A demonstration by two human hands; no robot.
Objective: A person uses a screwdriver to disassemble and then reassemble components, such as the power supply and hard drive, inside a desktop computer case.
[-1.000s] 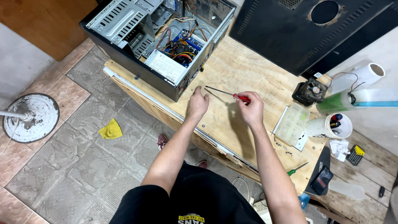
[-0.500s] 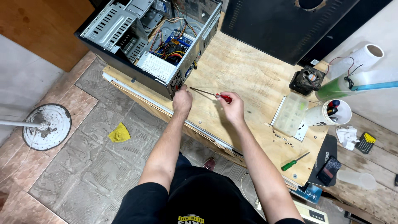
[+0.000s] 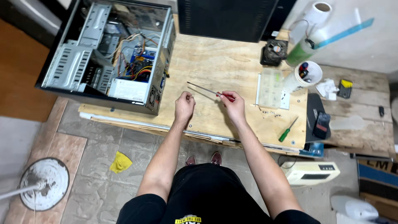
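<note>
The right hand (image 3: 233, 104) has its grip closed on a red-handled screwdriver (image 3: 209, 91), whose thin shaft points toward 10 o'clock, low over the plywood desk (image 3: 215, 62). The left hand (image 3: 184, 106) sits just beside it at 9 o'clock, fingers curled narrow; what it pinches, if anything, is too small to tell. An open computer case (image 3: 112, 58) lies at 10 o'clock. A clear parts box (image 3: 270, 87) and a green screwdriver (image 3: 287, 130) lie at 3 o'clock.

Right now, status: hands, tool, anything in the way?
Right hand grips red-handled screwdriver, tip toward open computer case. Left hand closed, contents unseen. Plywood bench between them bare.
</note>
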